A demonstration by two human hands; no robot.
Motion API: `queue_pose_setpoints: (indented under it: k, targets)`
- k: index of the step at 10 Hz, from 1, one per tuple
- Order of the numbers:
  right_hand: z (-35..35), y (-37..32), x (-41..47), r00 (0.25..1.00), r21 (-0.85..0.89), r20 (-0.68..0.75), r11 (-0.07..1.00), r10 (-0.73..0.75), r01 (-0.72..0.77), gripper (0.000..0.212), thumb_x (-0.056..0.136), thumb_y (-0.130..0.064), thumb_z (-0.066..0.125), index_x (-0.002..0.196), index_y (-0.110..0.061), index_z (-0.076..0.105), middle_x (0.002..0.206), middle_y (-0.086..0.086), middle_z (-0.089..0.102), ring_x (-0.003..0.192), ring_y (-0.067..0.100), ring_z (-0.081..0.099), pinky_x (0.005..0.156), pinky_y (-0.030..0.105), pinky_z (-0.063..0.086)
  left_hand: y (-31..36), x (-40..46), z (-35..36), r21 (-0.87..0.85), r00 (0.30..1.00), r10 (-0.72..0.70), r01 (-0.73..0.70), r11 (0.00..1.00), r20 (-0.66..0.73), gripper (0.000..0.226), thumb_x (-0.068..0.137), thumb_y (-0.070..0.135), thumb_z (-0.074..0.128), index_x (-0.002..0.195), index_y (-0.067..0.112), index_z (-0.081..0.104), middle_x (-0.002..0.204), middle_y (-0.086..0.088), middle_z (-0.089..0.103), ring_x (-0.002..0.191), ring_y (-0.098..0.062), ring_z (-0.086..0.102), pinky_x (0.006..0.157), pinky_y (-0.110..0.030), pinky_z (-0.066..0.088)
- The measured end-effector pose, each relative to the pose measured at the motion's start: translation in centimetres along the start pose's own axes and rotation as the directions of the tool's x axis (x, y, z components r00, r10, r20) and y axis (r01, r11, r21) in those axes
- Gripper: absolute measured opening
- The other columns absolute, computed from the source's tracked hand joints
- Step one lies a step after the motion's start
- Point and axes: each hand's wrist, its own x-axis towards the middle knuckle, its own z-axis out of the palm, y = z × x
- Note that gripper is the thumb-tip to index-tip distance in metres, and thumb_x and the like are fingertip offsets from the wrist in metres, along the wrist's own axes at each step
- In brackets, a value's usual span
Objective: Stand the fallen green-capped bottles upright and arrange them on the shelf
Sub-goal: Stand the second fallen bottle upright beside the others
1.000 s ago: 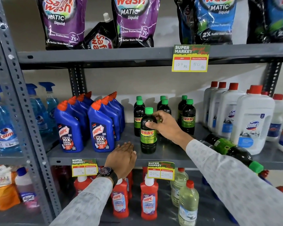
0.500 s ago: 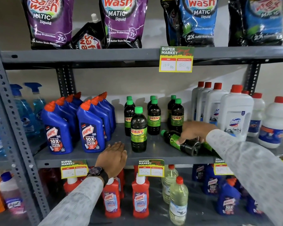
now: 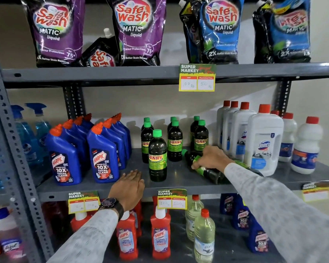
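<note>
Grey shelf [image 3: 179, 184], right hand [image 3: 213, 158] fingers wrapped around fallen bottle [image 3: 207, 169], left hand [image 3: 128, 186] flat, fingers together

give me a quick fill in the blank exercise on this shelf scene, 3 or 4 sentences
1. The right hand grips a fallen bottle whose cap is ____ in colour.
2. The left hand rests flat on the shelf edge and holds ____.
3. The front upright bottle carries a label reading ____.
4. The white jugs right of the fallen bottle have ____ caps.

Missing words: green; nothing; SUNNY; red
</note>
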Motion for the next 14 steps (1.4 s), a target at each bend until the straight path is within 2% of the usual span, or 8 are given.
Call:
queue_pose_setpoints:
  k: [1, 3, 5, 9, 10, 11, 12, 14]
  targets:
    - [-1.2, -0.5, 0.3, 0.993, 0.287, -0.119, 0.956, -0.020, 0.054, 0.058, 0.057, -0.054, 0.088, 0.096, -0.021, 0.062, 0.092, -0.002, 0.069, 0.080, 0.015, 0.065, 0.057, 0.028, 0.045, 0.0, 0.0, 0.1, -0.008, 1.000, -0.006, 0.006, 1.000, -0.015, 0.058, 0.106, 0.040, 0.017, 0.156, 0.015, 0.030, 0.165, -0.002, 0.028, 0.153, -0.013, 0.023, 0.127, -0.033, 0.014]
    - [-0.3, -2.6, -0.7, 0.960, 0.784, -0.278, 0.573, -0.021, 0.240, 0.064, 0.065, -0.031, 0.097, 0.110, -0.027, 0.052, 0.112, -0.001, 0.069, 0.101, 0.014, 0.068, 0.061, 0.018, 0.056, -0.1, 0.2, 0.2, -0.007, 1.000, -0.012, 0.012, 1.000, 0.001, 0.058, 0.106, 0.040, 0.017, 0.156, 0.015, 0.029, 0.166, -0.002, 0.026, 0.153, -0.013, 0.022, 0.127, -0.032, 0.013]
    - [3.7, -2.3, -1.1, 0.957, 0.803, -0.285, 0.530, -0.063, 0.274, 0.077, 0.069, -0.033, 0.094, 0.128, -0.024, 0.045, 0.122, -0.006, 0.064, 0.115, 0.010, 0.060, 0.102, 0.040, 0.051, -0.1, 0.2, 0.3, 0.005, 1.000, -0.012, 0.012, 1.000, -0.019, 0.057, 0.106, 0.040, 0.018, 0.156, 0.015, 0.030, 0.165, -0.001, 0.028, 0.153, -0.012, 0.023, 0.127, -0.032, 0.013]
    - [5.6, -1.9, -1.7, 0.961, 0.762, -0.259, 0.592, -0.096, 0.264, 0.089, 0.069, -0.043, 0.093, 0.139, -0.025, 0.041, 0.116, -0.020, 0.061, 0.101, -0.008, 0.057, 0.080, 0.013, 0.042, -0.3, 0.3, 0.5, 0.022, 0.999, -0.004, 0.005, 1.000, -0.037, 0.058, 0.106, 0.041, 0.017, 0.155, 0.015, 0.032, 0.164, -0.002, 0.030, 0.152, -0.013, 0.025, 0.127, -0.032, 0.015]
    - [3.3, -2.2, -1.1, 0.968, 0.847, -0.215, 0.469, -0.129, 0.250, 0.086, 0.086, -0.034, 0.081, 0.156, -0.018, 0.034, 0.142, -0.006, 0.058, 0.126, 0.012, 0.056, 0.106, 0.034, 0.045, -0.2, 0.2, 0.5, 0.015, 0.998, -0.007, 0.008, 1.000, -0.058, 0.056, 0.106, 0.040, 0.019, 0.154, 0.015, 0.034, 0.164, -0.002, 0.032, 0.152, -0.012, 0.027, 0.127, -0.032, 0.016]
    - [0.3, -2.6, -0.3, 0.962, 0.886, -0.185, 0.390, -0.201, 0.252, 0.064, 0.098, -0.007, 0.064, 0.156, -0.015, 0.040, 0.146, 0.001, 0.058, 0.135, 0.018, 0.054, 0.112, 0.034, 0.039, -0.2, 0.2, 0.6, 0.014, 0.999, -0.011, 0.011, 1.000, -0.040, 0.056, 0.106, 0.039, 0.018, 0.155, 0.015, 0.032, 0.165, -0.001, 0.029, 0.153, -0.011, 0.023, 0.127, -0.032, 0.013]
    - [-0.8, -2.5, 0.1, 0.925, 0.800, -0.162, 0.503, -0.343, 0.327, 0.050, 0.093, 0.007, 0.062, 0.132, -0.022, 0.066, 0.127, -0.006, 0.073, 0.121, 0.010, 0.065, 0.107, 0.033, 0.045, -0.3, 0.3, 0.5, -0.009, 1.000, -0.017, 0.017, 1.000, -0.018, 0.057, 0.106, 0.040, 0.017, 0.156, 0.016, 0.029, 0.166, 0.000, 0.025, 0.154, -0.011, 0.020, 0.128, -0.032, 0.012]
    - [-0.2, -2.6, 0.3, 0.946, 0.728, -0.240, 0.604, -0.218, 0.324, 0.044, 0.072, -0.012, 0.092, 0.110, -0.024, 0.073, 0.106, -0.005, 0.079, 0.099, 0.009, 0.073, 0.098, 0.040, 0.056, -0.3, 0.3, 0.5, -0.009, 1.000, -0.010, 0.010, 1.000, -0.019, 0.057, 0.106, 0.040, 0.018, 0.156, 0.016, 0.029, 0.166, -0.001, 0.026, 0.154, -0.011, 0.020, 0.127, -0.032, 0.012]
